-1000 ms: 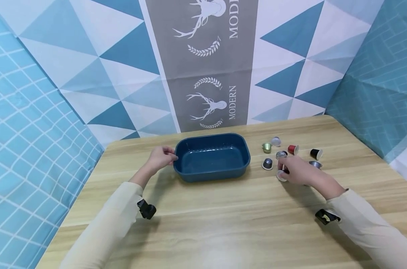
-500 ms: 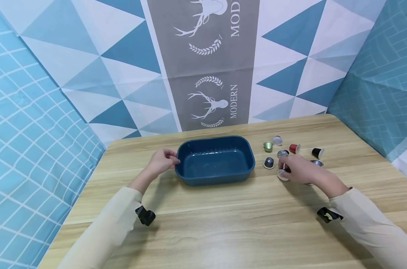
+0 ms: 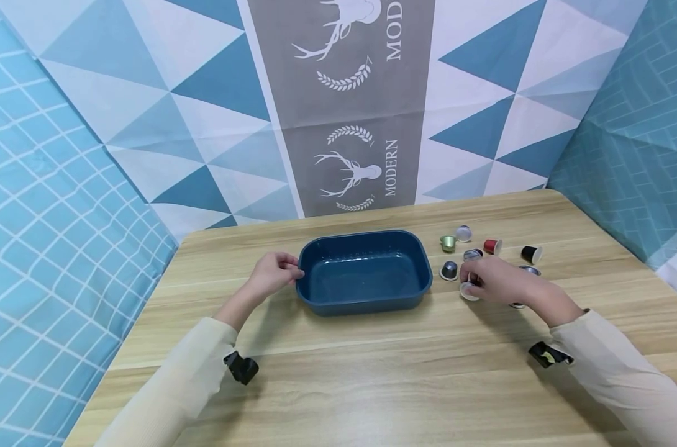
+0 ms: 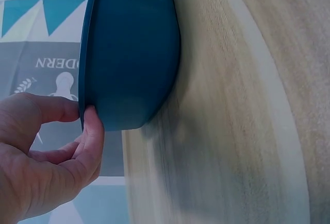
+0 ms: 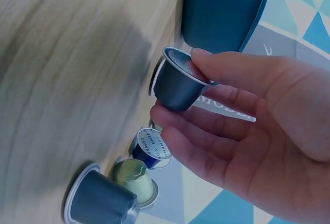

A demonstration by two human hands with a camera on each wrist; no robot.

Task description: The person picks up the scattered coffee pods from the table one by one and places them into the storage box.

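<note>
My left hand (image 3: 271, 275) pinches the left rim of a dark blue rectangular basin (image 3: 366, 308). In the left wrist view, thumb and fingers clasp that rim (image 4: 83, 69) from both sides. To the basin's right, my right hand (image 3: 500, 282) holds a dark grey coffee capsule (image 5: 178, 87) between thumb and fingertips, its foil lid tilted toward the thumb in the right wrist view. Around this hand lie a grey capsule (image 3: 449, 270), a green one (image 3: 448, 243), a blue one (image 5: 149, 149) and a red one (image 3: 492, 246).
A pale capsule (image 3: 464, 233) stands behind the green one. Farther right are a black capsule (image 3: 531, 254) and a silver one (image 3: 530, 270), partly behind the right hand. The wooden table (image 3: 361, 372) meets a patterned cloth backdrop (image 3: 204, 149) at its far edge.
The basin has slid a little to the right and nearer, with my left hand on its rim. My right hand stays almost in place among the capsules.
</note>
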